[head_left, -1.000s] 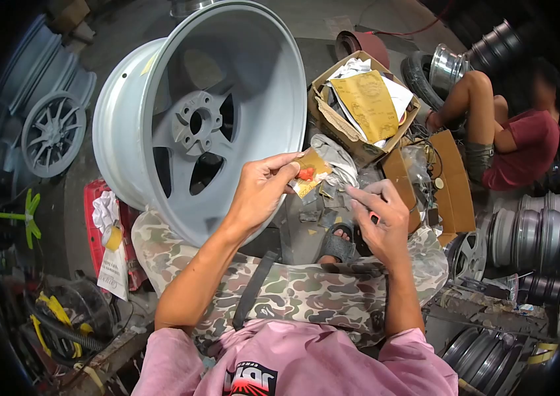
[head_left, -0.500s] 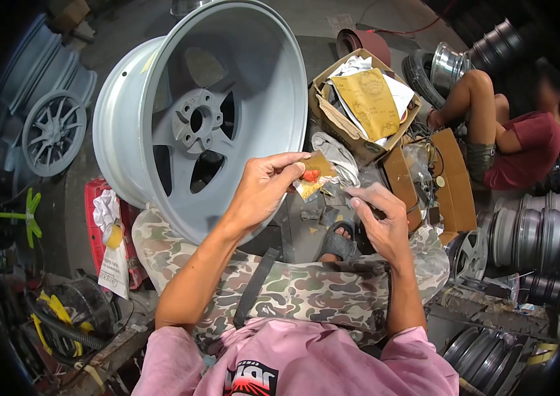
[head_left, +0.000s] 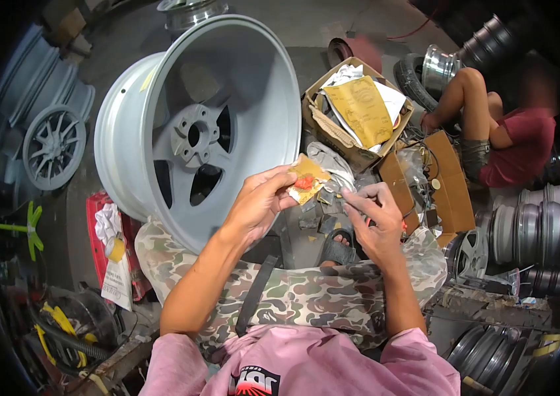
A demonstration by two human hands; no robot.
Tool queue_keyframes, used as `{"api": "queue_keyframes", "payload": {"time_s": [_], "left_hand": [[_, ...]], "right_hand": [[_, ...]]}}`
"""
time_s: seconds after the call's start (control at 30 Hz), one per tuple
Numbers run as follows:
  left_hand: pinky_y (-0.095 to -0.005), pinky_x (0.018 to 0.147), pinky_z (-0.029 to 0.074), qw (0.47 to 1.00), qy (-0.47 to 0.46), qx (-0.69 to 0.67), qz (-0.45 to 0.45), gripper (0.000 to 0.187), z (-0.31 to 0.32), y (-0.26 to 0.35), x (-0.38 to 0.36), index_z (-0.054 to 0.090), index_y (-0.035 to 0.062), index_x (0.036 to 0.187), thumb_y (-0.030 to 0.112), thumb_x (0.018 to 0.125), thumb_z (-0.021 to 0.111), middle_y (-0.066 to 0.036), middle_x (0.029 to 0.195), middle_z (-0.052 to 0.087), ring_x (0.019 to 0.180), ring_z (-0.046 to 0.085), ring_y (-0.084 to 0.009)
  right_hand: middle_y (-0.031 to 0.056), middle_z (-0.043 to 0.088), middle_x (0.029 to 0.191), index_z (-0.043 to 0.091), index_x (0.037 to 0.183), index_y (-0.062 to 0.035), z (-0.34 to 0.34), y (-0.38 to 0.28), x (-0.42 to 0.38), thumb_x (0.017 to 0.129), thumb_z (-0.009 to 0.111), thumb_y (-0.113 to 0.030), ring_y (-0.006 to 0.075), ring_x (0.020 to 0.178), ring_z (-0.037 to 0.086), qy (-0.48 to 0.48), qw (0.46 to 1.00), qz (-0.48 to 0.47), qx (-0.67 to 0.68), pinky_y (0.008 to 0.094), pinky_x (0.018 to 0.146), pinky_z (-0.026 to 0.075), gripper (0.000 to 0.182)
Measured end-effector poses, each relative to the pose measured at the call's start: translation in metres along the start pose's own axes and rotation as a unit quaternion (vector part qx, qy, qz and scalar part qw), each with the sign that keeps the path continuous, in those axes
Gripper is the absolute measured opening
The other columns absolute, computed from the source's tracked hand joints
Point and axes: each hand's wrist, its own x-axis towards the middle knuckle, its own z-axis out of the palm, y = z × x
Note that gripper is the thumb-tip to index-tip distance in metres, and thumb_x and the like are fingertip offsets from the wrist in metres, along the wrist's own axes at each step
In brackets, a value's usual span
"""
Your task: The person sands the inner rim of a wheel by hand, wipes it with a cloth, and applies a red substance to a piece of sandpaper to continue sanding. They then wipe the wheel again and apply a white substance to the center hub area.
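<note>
The left hand (head_left: 258, 200) is pinching a tan scrap (head_left: 311, 169) near the grey wheel (head_left: 260, 99); too slack, it would be dropping the orange dab (head_left: 304, 183). Whether the right hand (head_left: 381, 224) is gripping anything, I can't tell.

Grey wkshop flr (head_left: 306, 26), unevenly lit, dim twd upper R. Spoked rim (head_left: 54, 146) on far L, w/ pale barrel rims (head_left: 26, 76) behind/above it. Silver rims (head_left: 532, 228) lined up far R. Person in dk-red shirt (head_left: 524, 145) sits R, knees up, nr those rims.
</note>
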Motion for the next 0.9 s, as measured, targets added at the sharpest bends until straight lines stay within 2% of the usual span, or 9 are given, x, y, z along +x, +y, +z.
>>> {"api": "queue_keyframes", "payload": {"time_s": [0.2,0.23,0.37,0.43,0.47,0.57,0.7,0.77,0.9], "left_hand": [[-0.0373,0.099,0.056,0.999,0.040,0.011,0.018,0.039,-0.006,-0.005,0.004,0.057,-0.0103,0.133,0.010,0.100,0.060,-0.017,0.122,0.068,0.116,0.067,-0.0249],[-0.0376,0.099,0.056,0.999,0.038,0.015,0.034,0.040,-0.010,-0.006,0.006,0.056,-0.0107,0.134,0.011,0.100,0.061,-0.017,0.124,0.068,0.116,0.067,-0.0257],[-0.0333,0.087,0.058,0.992,0.051,0.058,0.100,0.041,-0.021,-0.006,0.013,0.057,-0.0101,0.134,0.014,0.101,0.059,-0.014,0.116,0.070,0.102,0.070,-0.0203],[-0.0296,0.082,0.057,0.988,0.069,0.084,0.108,0.043,-0.026,-0.007,0.013,0.058,-0.0072,0.136,0.016,0.100,0.061,-0.010,0.111,0.071,0.095,0.069,-0.0156],[-0.0268,0.079,0.056,0.986,0.072,0.110,0.102,0.044,-0.028,-0.007,0.014,0.059,-0.0044,0.137,0.019,0.100,0.063,-0.005,0.105,0.070,0.086,0.065,-0.0099],[-0.0239,0.080,0.054,0.983,0.091,0.131,0.094,0.043,-0.005,-0.005,0.009,0.061,-0.0042,0.135,0.019,0.099,0.062,-0.001,0.097,0.068,0.080,0.061,-0.0069],[-0.0232,0.084,0.053,0.983,0.001,0.152,0.107,0.036,-0.029,-0.007,0.022,0.065,-0.0040,0.128,0.018,0.099,0.062,-0.003,0.101,0.071,0.084,0.065,-0.0086],[-0.0286,0.089,0.053,0.974,-0.081,0.179,0.112,0.029,-0.044,-0.004,0.029,0.067,-0.0037,0.120,0.016,0.099,0.061,-0.009,0.108,0.074,0.096,0.071,-0.0147],[-0.0297,0.090,0.052,0.966,-0.109,0.201,0.119,0.028,-0.012,0.005,0.008,0.068,-0.0036,0.115,0.019,0.100,0.060,-0.010,0.106,0.074,0.097,0.070,-0.0163]], "right_hand": [[0.0090,0.059,0.093,0.076,0.119,-0.0123,0.006,0.018,-0.013,0.083,0.078,-0.001,0.0230,0.086,0.062,-0.007,0.999,-0.045,-0.013,0.0341,0.073,0.051,0.038],[0.0108,0.058,0.094,0.073,0.125,-0.0156,0.005,0.021,-0.015,0.081,0.074,0.001,0.0287,0.087,0.061,-0.010,0.999,-0.047,-0.004,0.0368,0.076,0.053,0.047],[0.0130,0.055,0.092,0.074,0.119,-0.0111,0.003,0.041,-0.020,0.085,0.073,-0.003,0.0323,0.086,0.061,0.000,1.000,-0.022,-0.002,0.0425,0.077,0.052,0.034],[0.0130,0.053,0.091,0.073,0.122,-0.0107,0.006,0.059,-0.026,0.090,0.072,-0.005,0.0304,0.085,0.059,0.011,1.000,0.025,0.012,0.0399,0.075,0.050,0.033],[0.0143,0.054,0.094,0.073,0.118,-0.0086,0.012,0.073,-0.030,0.091,0.071,-0.008,0.0334,0.089,0.061,0.014,0.999,0.045,0.004,0.0422,0.078,0.050,0.027],[0.0157,0.056,0.099,0.072,0.116,-0.0075,0.021,0.096,-0.038,0.091,0.071,-0.010,0.0371,0.095,0.062,0.031,0.998,0.051,-0.030,0.0443,0.083,0.051,0.025],[0.0168,0.057,0.104,0.071,0.113,-0.0068,0.029,0.105,-0.049,0.090,0.071,-0.011,0.0400,0.101,0.062,0.018,0.997,0.070,-0.023,0.0468,0.087,0.051,0.023],[0.0180,0.055,0.103,0.068,0.108,-0.0067,0.037,0.117,-0.053,0.087,0.067,-0.013,0.0407,0.104,0.059,0.027,0.999,0.042,-0.017,0.0486,0.088,0.049,0.021],[0.0179,0.057,0.105,0.068,0.107,-0.0059,0.034,0.111,-0.056,0.086,0.069,-0.012,0.0407,0.107,0.059,-0.007,0.997,0.075,-0.036,0.0486,0.090,0.049,0.022]]}}
